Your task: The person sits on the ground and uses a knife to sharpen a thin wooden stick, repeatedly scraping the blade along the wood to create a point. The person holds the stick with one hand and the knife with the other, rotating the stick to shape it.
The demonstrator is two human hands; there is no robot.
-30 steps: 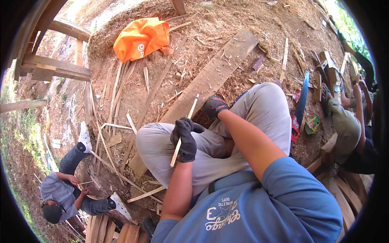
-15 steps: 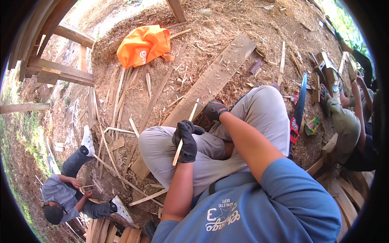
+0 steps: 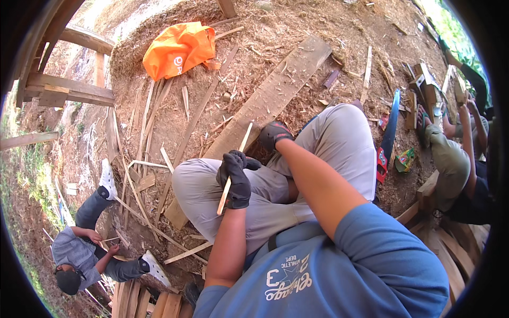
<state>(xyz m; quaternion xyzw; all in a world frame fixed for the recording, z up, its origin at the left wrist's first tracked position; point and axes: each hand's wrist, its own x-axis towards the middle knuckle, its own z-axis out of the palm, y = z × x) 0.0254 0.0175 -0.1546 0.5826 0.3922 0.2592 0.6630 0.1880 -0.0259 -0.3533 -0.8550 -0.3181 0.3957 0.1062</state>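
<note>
My left hand (image 3: 236, 180), gloved, is wrapped tight around a thin stick (image 3: 235, 168) over my knee. My right hand (image 3: 273, 134), fingers curled, sits by the stick's far tip. Beyond lies a plank (image 3: 275, 93), then an orange bag (image 3: 177, 49).

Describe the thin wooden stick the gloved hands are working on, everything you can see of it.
The wooden stick is a thin, pale, straight strip of bare wood. It slants from lower left up to upper right over the person's grey-trousered lap. The left hand, in a black glove, is closed around its lower half; the gloved right hand sits beside its upper end, though contact there is unclear.
</note>
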